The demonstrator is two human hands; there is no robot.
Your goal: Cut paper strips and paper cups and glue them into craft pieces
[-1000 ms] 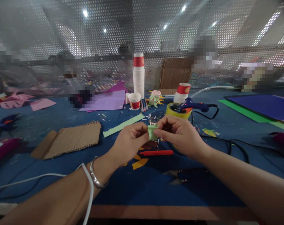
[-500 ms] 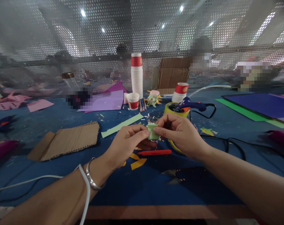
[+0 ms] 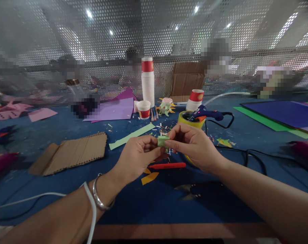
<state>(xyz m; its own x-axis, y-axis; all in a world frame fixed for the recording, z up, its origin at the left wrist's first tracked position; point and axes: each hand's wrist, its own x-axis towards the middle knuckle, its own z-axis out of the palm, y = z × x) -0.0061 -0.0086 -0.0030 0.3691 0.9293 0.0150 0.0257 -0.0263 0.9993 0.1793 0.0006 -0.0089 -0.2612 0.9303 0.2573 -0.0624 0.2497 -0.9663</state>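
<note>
Over the blue table [image 3: 143, 208], your left hand [image 3: 133, 156] and right hand [image 3: 201, 147] pinch the small green paper [image 3: 162, 141] near frame centre, apparently mid-fold, where another crease calls for aligned edges.

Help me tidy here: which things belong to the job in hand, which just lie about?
Likely the job:
- folded green paper, in left hand and right hand
- perhaps green strip

Apparently lying about:
- red pen
- scissors
- flat cardboard
- orange scraps
</note>
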